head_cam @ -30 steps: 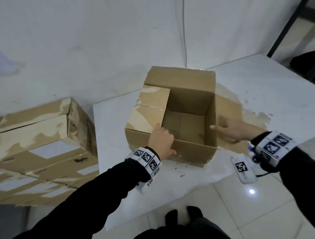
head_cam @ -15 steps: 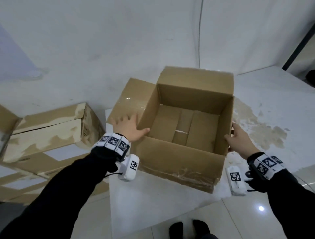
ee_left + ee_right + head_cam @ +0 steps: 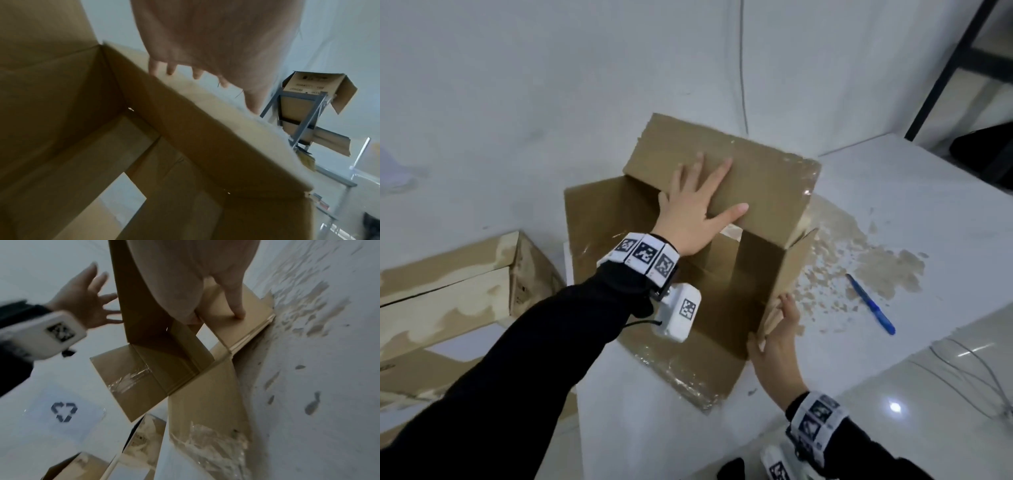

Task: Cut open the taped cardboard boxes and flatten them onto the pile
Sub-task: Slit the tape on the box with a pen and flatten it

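Two bare hands work one brown cardboard box (image 3: 767, 192) w/ its flaps open, tipped askew on a white table (image 3: 914, 212). A pile of flattened boxes (image 3: 445, 301) sits lower left, beside the table. Left hand (image 3: 695, 209), fingers spread wide & straight, presses flat on the box's upper panel. Right hand (image 3: 777, 346) grips the near right flap edge, thumb on the outer face; its other fingers are hidden. A blue pen-like tool (image 3: 871, 303) lies on the table right of the box, apart from it.
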`<state>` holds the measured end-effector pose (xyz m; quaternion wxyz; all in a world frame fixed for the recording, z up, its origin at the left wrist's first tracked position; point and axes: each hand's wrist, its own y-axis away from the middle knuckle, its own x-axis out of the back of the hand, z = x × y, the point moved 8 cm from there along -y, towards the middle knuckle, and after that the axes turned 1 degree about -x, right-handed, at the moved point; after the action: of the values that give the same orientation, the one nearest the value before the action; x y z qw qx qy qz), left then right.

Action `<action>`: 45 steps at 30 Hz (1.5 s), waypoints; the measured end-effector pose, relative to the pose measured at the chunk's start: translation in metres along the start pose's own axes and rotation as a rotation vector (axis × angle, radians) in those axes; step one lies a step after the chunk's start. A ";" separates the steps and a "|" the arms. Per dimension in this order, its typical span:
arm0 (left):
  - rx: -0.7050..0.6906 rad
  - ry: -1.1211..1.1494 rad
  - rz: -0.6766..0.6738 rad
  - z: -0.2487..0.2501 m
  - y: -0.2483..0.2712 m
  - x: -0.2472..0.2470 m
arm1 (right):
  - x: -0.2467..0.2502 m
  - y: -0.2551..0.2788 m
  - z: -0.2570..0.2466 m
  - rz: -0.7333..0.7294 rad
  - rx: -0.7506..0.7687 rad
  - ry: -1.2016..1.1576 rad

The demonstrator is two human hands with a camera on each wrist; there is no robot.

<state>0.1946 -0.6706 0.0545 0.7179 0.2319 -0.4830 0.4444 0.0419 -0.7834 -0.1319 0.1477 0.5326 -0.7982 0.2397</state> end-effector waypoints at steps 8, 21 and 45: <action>0.089 -0.206 -0.355 0.004 -0.019 -0.015 | 0.065 -0.001 0.016 -0.057 -0.216 -0.290; 0.176 -0.141 -0.454 -0.036 0.029 -0.004 | 0.061 -0.129 0.041 -0.453 -0.487 -0.697; 0.620 -0.505 0.212 0.105 0.059 -0.044 | 0.086 -0.186 -0.037 -0.592 0.318 -0.176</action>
<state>0.0862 -0.7401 0.0537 0.4232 0.4880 -0.5086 0.5694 0.1796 -0.8895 -0.0171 0.0565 0.7761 -0.5714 0.2608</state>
